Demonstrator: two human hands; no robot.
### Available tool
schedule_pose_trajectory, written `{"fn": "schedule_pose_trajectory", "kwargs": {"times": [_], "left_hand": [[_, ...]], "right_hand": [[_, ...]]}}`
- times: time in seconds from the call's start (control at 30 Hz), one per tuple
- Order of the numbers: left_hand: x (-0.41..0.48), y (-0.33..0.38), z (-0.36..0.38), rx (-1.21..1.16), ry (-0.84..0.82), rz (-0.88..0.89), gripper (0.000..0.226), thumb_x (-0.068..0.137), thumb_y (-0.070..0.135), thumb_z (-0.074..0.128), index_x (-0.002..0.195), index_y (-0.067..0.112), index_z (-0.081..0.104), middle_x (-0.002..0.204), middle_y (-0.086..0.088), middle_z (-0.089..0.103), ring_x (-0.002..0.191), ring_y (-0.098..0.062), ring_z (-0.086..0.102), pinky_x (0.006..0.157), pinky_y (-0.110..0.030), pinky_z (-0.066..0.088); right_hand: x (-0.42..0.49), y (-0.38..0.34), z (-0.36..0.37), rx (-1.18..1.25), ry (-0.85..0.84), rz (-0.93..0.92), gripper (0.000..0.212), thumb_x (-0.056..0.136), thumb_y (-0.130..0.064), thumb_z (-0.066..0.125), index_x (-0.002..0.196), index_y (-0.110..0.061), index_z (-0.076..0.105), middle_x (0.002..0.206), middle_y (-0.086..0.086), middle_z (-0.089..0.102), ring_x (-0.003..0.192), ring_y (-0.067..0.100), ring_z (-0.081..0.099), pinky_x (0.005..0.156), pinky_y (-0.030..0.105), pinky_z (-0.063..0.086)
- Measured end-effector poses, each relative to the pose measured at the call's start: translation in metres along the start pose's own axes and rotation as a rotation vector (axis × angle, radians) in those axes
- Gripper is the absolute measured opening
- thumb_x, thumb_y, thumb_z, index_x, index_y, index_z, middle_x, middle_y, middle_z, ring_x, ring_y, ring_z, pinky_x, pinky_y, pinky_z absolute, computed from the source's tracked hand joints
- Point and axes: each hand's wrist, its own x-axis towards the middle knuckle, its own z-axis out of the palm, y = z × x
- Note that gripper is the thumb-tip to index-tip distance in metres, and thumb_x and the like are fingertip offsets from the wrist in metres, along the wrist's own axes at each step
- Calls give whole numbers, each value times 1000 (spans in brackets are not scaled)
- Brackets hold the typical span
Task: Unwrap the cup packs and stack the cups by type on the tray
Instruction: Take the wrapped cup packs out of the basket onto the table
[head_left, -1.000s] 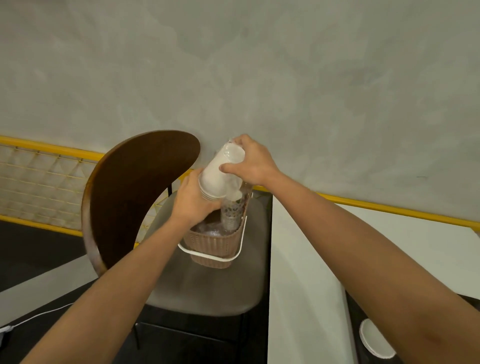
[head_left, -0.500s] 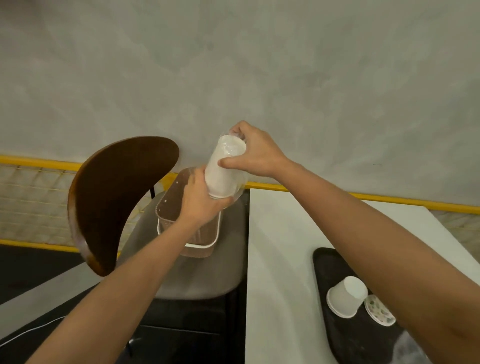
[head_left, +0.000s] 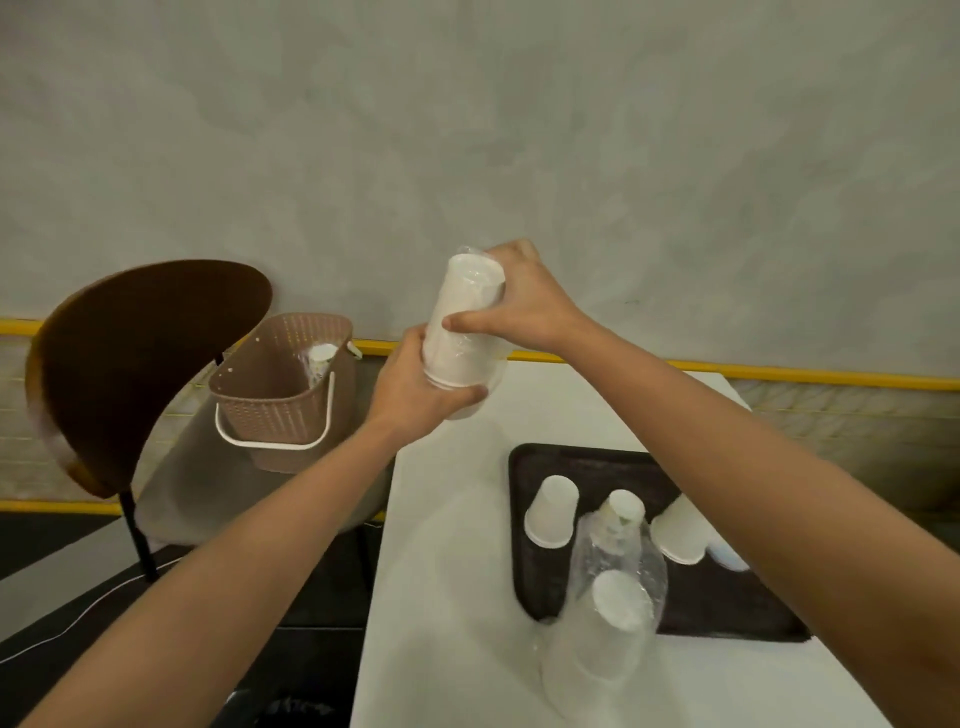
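Bracing the cup pack (head_left: 457, 312) above the tabletop (head_left: 447, 545): your left grip (head_left: 410, 395) wraps its base, right grip (head_left: 524, 306) clasps the top, probably readying the unwrap.

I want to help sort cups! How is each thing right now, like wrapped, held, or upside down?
Held cup pack: wrapped, lifted above the table.
Left hand: grips the pack's lower end.
Right hand: grips its top.
Tray cups: unwrapped, upside down on the tray.
Front cup pack: wrapped, standing on the table.
Basket: upright on the chair, something wrapped inside.
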Motion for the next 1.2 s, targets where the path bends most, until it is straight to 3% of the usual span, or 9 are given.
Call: {"fn": "schedule_pose_trajectory", "kwargs": {"times": [0.07, 0.17, 0.3, 0.47, 0.67, 0.77, 0.97, 1.2], "left_hand": [[-11, 17, 17, -22, -29, 10, 78, 59, 37, 86, 123, 21, 43, 110, 10, 54, 96, -9, 52, 67, -20, 40], [-26, 38, 41, -38, -84, 16, 78, 60, 37, 86, 123, 21, 43, 109, 11, 54, 98, -11, 53, 71, -24, 43], [-40, 59, 71, -49, -177, 11, 81, 62, 40, 84, 127, 20, 40, 112, 9, 53, 101, -12, 53, 75, -26, 45], [-47, 75, 97, -81, -300, 4, 82, 67, 41, 81, 133, 22, 36, 119, 7, 54, 104, -13, 52, 72, -21, 46], [-61, 87, 119, -116, -455, 8, 82, 72, 41, 78, 139, 25, 35, 131, 6, 52, 108, -12, 52, 75, -20, 49], [-72, 98, 132, -153, -471, 5, 81, 72, 37, 79, 139, 26, 35, 130, 6, 53, 108, -11, 54, 88, -30, 50], [-100, 127, 169, -80, -404, 38, 79, 71, 27, 80, 137, 21, 35, 127, 3, 54, 104, -13, 55, 85, -28, 46], [-129, 155, 211, 46, -278, 117, 77, 72, 25, 79, 136, 16, 36, 130, -2, 54, 114, -21, 54, 87, -29, 43]], "right_hand": [[-20, 10, -20, 6, 23, 5, 74, 65, -32, 84, 128, -17, 48, 115, -6, 36, 106, 5, 40, 84, 12, 31], [-46, 23, -42, 61, 33, 43, 72, 64, -30, 85, 125, -19, 47, 112, -8, 48, 104, 10, 50, 77, 17, 40], [-71, 44, -64, 112, 68, 104, 75, 65, -26, 85, 126, -20, 43, 106, -10, 52, 94, 9, 52, 64, 9, 40], [-91, 64, -82, 120, 122, 158, 75, 66, -24, 84, 127, -17, 41, 111, -5, 53, 98, 14, 54, 77, 21, 43], [-126, 92, -96, 60, 141, 177, 79, 68, -20, 82, 132, -15, 36, 113, -5, 50, 100, 14, 52, 79, 20, 39], [-147, 107, -100, 96, 154, 213, 77, 67, -19, 83, 130, -16, 38, 114, -4, 53, 100, 13, 53, 76, 17, 39], [-186, 135, -115, 131, 150, 218, 74, 66, -17, 83, 127, -16, 41, 109, -4, 55, 96, 14, 56, 79, 23, 46], [-219, 168, -137, 210, 203, 159, 72, 67, -16, 82, 125, -17, 40, 106, -8, 53, 96, 11, 56, 82, 25, 48]]}}
